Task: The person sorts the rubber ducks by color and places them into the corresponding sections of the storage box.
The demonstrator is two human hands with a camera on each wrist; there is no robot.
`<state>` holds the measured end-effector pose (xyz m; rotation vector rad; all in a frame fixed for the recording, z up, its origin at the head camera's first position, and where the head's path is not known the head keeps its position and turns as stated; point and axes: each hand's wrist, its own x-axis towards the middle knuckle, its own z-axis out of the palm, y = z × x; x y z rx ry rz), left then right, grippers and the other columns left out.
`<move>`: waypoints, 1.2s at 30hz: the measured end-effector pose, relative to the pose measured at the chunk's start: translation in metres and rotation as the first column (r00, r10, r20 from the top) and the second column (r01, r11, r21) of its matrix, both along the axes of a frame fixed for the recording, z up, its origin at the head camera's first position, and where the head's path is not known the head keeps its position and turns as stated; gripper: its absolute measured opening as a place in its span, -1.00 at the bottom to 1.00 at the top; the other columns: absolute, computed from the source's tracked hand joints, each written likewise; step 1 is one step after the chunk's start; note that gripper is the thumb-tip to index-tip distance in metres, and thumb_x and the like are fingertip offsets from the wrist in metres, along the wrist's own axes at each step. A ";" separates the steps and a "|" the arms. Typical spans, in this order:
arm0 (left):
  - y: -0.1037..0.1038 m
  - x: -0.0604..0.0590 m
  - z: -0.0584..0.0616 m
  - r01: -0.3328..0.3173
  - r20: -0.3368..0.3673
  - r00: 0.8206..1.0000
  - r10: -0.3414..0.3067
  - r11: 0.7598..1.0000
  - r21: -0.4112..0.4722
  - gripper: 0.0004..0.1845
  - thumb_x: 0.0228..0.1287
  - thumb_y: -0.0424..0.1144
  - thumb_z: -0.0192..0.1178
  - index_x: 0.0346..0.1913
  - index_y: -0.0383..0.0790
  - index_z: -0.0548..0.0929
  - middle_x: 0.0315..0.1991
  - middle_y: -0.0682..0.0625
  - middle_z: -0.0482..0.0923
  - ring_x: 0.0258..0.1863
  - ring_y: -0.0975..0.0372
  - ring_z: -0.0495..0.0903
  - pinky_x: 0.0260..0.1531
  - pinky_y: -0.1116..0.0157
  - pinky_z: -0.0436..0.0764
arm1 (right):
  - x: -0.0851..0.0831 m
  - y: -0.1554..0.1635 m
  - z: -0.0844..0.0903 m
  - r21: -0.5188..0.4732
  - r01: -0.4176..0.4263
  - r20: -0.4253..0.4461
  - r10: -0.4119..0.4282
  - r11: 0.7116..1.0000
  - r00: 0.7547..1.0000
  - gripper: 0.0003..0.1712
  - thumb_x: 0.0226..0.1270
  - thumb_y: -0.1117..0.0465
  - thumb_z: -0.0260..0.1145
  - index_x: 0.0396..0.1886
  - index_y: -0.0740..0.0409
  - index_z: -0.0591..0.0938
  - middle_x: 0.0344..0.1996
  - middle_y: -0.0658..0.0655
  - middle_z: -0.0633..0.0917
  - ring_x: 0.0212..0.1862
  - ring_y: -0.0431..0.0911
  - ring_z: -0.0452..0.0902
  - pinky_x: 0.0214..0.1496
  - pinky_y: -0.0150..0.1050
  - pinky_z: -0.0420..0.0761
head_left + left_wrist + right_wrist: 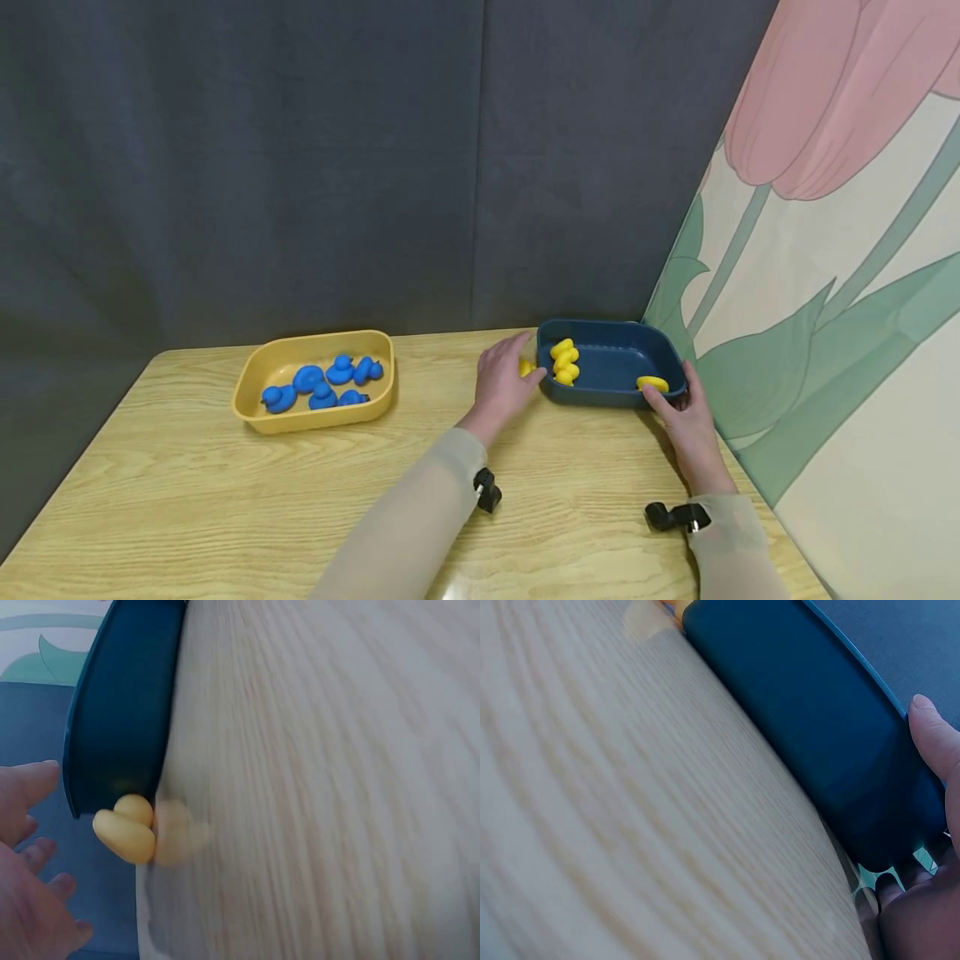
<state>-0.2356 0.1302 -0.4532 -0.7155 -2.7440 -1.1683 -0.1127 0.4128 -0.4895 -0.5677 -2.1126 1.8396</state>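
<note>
A dark blue plastic tray point(609, 398) stands at the table's back right, with several yellow toy ducks point(564, 360) along its left end and another yellow piece point(652, 384) in its front right corner. Just outside the left end, a yellow duck point(126, 834) sits on the table, mostly hidden in the head view. My left hand point(501, 377) is over and beside that duck, fingers spread and apart from it in the left wrist view. At the tray's front right corner, my right hand point(686, 425) grips it, thumb point(930, 731) at the rim and fingers around the end wall.
To the left, a yellow tray point(315, 423) holds several blue toy ducks point(307, 379). A dark curtain point(315, 183) hangs behind the wooden table point(225, 508). The flower-patterned wall point(847, 333) borders the right side, close to my right hand.
</note>
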 end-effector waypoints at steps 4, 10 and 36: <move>-0.006 -0.002 -0.004 0.004 -0.003 1.000 -0.004 1.000 -0.015 -0.27 0.51 -0.11 0.49 0.63 -0.13 0.48 0.58 -0.05 0.50 0.58 -0.02 0.40 0.65 -0.06 0.22 | 0.000 0.000 0.000 0.001 -0.001 -0.015 0.001 1.000 1.000 0.22 0.67 0.08 0.40 0.87 -0.18 -0.30 0.82 0.05 -0.23 0.79 -0.05 -0.32 0.72 -0.31 0.01; -0.009 -0.003 -0.009 -0.003 0.025 1.000 0.004 0.998 -0.056 -0.25 0.48 -0.11 0.52 0.63 -0.12 0.50 0.52 -0.05 0.56 0.55 -0.02 0.44 0.63 -0.07 0.26 | -0.001 0.001 -0.002 -0.005 0.002 -0.025 -0.002 1.000 1.000 0.23 0.66 0.08 0.41 0.87 -0.16 -0.30 0.82 0.08 -0.21 0.79 -0.06 -0.30 0.71 -0.34 0.03; -0.016 -0.007 -0.026 -0.039 0.024 0.999 0.041 0.998 -0.055 -0.54 0.50 -0.25 0.41 0.40 -0.17 0.72 0.27 -0.06 0.75 0.22 0.02 0.68 0.48 0.02 0.43 | -0.001 -0.002 0.000 -0.020 0.003 -0.057 -0.004 1.000 0.998 0.25 0.64 0.06 0.44 0.87 -0.12 -0.30 0.82 0.10 -0.22 0.79 -0.02 -0.30 0.69 -0.38 0.07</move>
